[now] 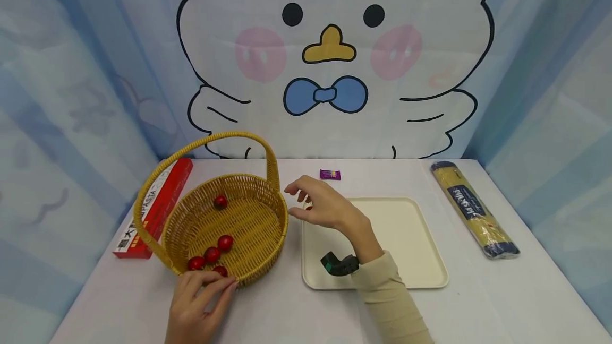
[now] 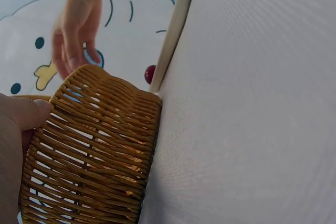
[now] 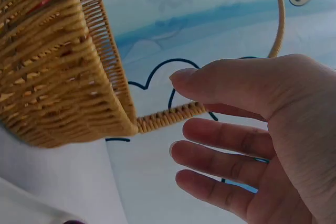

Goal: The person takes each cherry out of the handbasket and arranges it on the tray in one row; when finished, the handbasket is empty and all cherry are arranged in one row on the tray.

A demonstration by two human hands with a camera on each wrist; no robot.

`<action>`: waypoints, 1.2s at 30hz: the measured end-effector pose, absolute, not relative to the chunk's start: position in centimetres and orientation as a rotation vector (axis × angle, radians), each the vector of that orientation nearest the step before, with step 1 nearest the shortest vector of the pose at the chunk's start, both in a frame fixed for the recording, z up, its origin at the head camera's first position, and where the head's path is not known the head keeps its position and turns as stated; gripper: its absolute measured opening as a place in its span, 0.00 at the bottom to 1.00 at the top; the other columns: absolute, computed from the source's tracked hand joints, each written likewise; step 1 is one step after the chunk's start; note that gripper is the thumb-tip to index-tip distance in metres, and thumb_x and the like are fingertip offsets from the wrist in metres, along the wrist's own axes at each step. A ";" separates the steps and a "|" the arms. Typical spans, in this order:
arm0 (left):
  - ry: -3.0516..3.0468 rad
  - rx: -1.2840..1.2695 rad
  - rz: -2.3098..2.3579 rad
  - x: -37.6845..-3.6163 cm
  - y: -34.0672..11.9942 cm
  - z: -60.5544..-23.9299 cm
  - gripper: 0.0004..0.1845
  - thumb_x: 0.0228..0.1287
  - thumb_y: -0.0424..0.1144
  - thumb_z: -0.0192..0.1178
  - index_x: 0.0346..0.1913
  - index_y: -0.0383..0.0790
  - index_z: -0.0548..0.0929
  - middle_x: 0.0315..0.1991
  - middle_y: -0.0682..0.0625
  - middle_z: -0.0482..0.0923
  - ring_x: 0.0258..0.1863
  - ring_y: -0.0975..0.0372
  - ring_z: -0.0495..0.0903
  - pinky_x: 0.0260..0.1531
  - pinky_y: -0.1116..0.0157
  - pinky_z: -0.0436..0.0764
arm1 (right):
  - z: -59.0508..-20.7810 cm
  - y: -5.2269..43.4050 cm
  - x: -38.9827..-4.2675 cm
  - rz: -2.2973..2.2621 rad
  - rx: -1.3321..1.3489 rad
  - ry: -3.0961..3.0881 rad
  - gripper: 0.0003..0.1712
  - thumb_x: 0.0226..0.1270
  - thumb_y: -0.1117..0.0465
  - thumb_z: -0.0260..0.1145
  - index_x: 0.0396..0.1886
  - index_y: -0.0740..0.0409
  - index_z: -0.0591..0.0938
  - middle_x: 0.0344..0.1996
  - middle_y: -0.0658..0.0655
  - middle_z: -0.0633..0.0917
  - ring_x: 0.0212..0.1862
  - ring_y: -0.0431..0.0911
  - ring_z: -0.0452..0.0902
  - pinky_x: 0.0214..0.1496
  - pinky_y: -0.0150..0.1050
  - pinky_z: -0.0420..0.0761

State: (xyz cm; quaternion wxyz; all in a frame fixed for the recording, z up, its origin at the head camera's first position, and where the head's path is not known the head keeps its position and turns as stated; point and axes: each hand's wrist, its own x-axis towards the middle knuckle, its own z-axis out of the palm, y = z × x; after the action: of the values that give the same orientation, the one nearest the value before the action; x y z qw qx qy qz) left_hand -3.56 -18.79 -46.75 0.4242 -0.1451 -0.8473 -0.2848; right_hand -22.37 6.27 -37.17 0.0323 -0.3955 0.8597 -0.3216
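At the left of the bench (image 1: 287, 312), a red pasta box (image 1: 162, 207) lies just beside the wicker basket (image 1: 253, 222), partly hidden by it, and limits leftward shift. The basket contains five round red fruits (image 1: 225, 242), four grouped on the near side. The left hand (image 1: 198, 307) pinches the basket's near rim between thumb and fingers. The right hand (image 1: 330, 206), fingers loosely spread and empty, hangs just beside the right rim. Step in hand, as judged: fruit handling at the basket, with the left hand steadying. The next move appears to call for a firm left grip and right fingers guided clear of the rim and handle (image 1: 272, 169). A further red fruit (image 2: 150, 74) shows at the left end of the cream tray (image 1: 392, 243), apart from the fingers. A purple wrapped candy (image 1: 330, 174) lies beyond the tray; a spaghetti pack (image 1: 473, 208) lies at far right, outside the working area.
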 end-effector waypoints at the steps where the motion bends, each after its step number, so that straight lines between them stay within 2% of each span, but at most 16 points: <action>1: -2.118 -0.365 -0.712 -3.6 -18.8 -46.8 0.27 0.73 0.58 0.55 0.30 0.40 0.91 0.31 0.53 0.80 0.36 0.61 0.72 0.41 0.67 0.65 | -37.1 5.9 -22.2 -0.987 -1.234 2.637 0.22 0.65 0.59 0.71 0.58 0.58 0.79 0.52 0.55 0.83 0.50 0.47 0.80 0.52 0.44 0.83; 12: -2.080 -0.392 -0.712 -3.9 -18.9 -47.1 0.27 0.73 0.57 0.56 0.29 0.39 0.91 0.30 0.52 0.80 0.35 0.60 0.72 0.41 0.66 0.65 | -37.1 0.6 -21.5 -0.869 -1.350 2.531 0.25 0.67 0.57 0.70 0.62 0.58 0.78 0.57 0.54 0.82 0.57 0.46 0.79 0.62 0.39 0.78; 20: -2.060 -0.399 -0.696 -4.0 -18.9 -47.0 0.27 0.73 0.57 0.56 0.28 0.39 0.91 0.30 0.51 0.80 0.34 0.59 0.72 0.40 0.65 0.66 | -38.9 -2.3 -21.2 -0.754 -1.361 2.473 0.25 0.69 0.56 0.69 0.63 0.54 0.78 0.58 0.54 0.81 0.57 0.44 0.79 0.57 0.30 0.78; 28: -2.081 -0.395 -0.683 -3.9 -19.1 -46.8 0.27 0.73 0.57 0.55 0.29 0.39 0.91 0.30 0.52 0.81 0.34 0.59 0.72 0.41 0.65 0.66 | -39.9 -4.5 -21.1 -0.688 -1.374 2.426 0.27 0.69 0.56 0.69 0.66 0.54 0.77 0.61 0.52 0.80 0.57 0.45 0.79 0.56 0.28 0.77; 36: -2.168 -0.370 -0.702 -3.2 -19.0 -46.6 0.27 0.74 0.57 0.54 0.32 0.39 0.91 0.32 0.52 0.80 0.36 0.61 0.71 0.45 0.67 0.64 | -41.3 -6.3 -20.7 -0.523 -1.430 2.429 0.25 0.70 0.55 0.68 0.65 0.50 0.78 0.64 0.49 0.78 0.62 0.40 0.76 0.63 0.29 0.74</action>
State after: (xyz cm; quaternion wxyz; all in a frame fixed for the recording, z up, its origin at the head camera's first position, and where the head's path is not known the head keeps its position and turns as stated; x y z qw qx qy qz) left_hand -3.25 -18.98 -46.59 0.4047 -0.1464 -0.8588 -0.2780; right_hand -20.67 -6.34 -41.28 0.1367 -0.4942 0.8393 -0.1807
